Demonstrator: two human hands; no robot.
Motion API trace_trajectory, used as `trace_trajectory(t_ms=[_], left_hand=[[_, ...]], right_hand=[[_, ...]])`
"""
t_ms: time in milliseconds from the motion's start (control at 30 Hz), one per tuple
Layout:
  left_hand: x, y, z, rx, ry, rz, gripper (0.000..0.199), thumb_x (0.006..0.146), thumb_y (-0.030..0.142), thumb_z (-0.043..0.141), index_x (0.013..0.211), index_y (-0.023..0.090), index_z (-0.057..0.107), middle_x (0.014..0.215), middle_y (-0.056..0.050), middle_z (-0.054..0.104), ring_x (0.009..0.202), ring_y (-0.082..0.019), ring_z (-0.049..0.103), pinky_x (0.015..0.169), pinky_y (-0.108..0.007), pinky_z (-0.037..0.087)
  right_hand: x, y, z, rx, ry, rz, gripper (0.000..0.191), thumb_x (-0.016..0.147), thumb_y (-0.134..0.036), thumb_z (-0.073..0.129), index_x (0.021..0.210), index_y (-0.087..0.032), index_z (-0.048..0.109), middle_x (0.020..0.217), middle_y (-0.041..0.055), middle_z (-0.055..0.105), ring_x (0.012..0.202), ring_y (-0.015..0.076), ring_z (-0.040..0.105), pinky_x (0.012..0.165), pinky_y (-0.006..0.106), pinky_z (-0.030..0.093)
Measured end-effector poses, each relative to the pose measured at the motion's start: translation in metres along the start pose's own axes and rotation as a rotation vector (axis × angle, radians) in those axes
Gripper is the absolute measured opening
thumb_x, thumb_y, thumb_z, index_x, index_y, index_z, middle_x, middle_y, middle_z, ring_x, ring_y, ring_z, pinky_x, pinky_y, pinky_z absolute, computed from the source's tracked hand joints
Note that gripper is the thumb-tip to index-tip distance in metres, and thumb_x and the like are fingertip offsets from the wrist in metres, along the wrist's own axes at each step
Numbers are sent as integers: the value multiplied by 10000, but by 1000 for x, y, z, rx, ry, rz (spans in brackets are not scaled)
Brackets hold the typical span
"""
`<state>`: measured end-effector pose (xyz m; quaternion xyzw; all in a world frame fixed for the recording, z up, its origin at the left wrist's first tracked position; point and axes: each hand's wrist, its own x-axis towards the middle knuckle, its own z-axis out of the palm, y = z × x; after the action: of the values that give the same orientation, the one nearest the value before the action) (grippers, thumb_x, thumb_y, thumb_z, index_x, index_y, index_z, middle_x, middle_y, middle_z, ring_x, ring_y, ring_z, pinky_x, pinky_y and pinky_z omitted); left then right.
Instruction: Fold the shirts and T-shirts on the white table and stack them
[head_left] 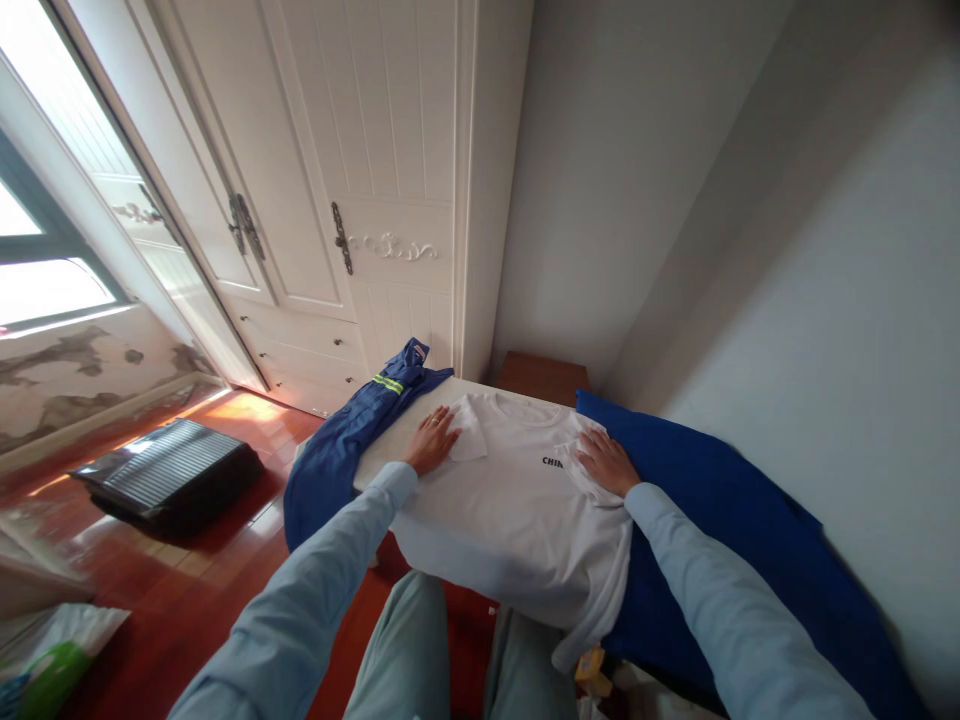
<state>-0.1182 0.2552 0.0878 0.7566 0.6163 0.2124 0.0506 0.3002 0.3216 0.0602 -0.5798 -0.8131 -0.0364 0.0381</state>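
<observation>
A white T-shirt (pixel 502 500) with dark lettering on its chest lies spread over a white table, its lower part hanging over the near edge. My left hand (pixel 433 441) rests flat on the sleeve at the left, fingers stretched out, a ring on one finger. On the right, my right hand (pixel 606 462) presses flat on the other sleeve, which is bunched and creased, and partly covers the lettering. Neither hand grips the cloth.
Blue clothing with a yellow reflective band (pixel 360 415) drapes over the table's left end. Blue fabric (pixel 720 530) covers the right side. A white wardrobe (pixel 390 150) stands behind, a brown wooden piece (pixel 541 376) beside it. A black ridged case (pixel 169 475) lies on the red floor.
</observation>
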Motion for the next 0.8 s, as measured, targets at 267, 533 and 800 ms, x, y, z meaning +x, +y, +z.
trace_trajectory(t_ms=[267, 533, 800], left_hand=[[-69, -8, -5, -204, 176, -96, 311, 905, 279, 515, 1158, 197, 676, 1255, -131, 679, 1281, -290, 548, 1119, -462, 420], [-82, -11, -1, -263, 204, -121, 292, 874, 238, 538, 1108, 197, 707, 1168, -113, 710, 1170, -271, 608, 1063, -435, 472], [-89, -5, -2, -188, 213, -74, 305, 921, 276, 537, 1143, 288, 746, 1263, -82, 673, 1183, -282, 587, 1041, -442, 490]], right_hand=[[4, -9, -30, -10, -190, 64, 544, 984, -374, 407, 1501, -210, 454, 1597, 141, 387, 1481, 287, 336, 1157, 514, 337], [50, -112, -89, 31, -168, 93, 382, 936, -231, 451, 1242, -131, 659, 1376, 222, 587, 1315, 355, 512, 1099, 518, 332], [117, -237, -55, 265, -236, -19, 410, 798, -323, 717, 1173, -159, 695, 1173, 128, 726, 1080, 292, 655, 854, 312, 482]])
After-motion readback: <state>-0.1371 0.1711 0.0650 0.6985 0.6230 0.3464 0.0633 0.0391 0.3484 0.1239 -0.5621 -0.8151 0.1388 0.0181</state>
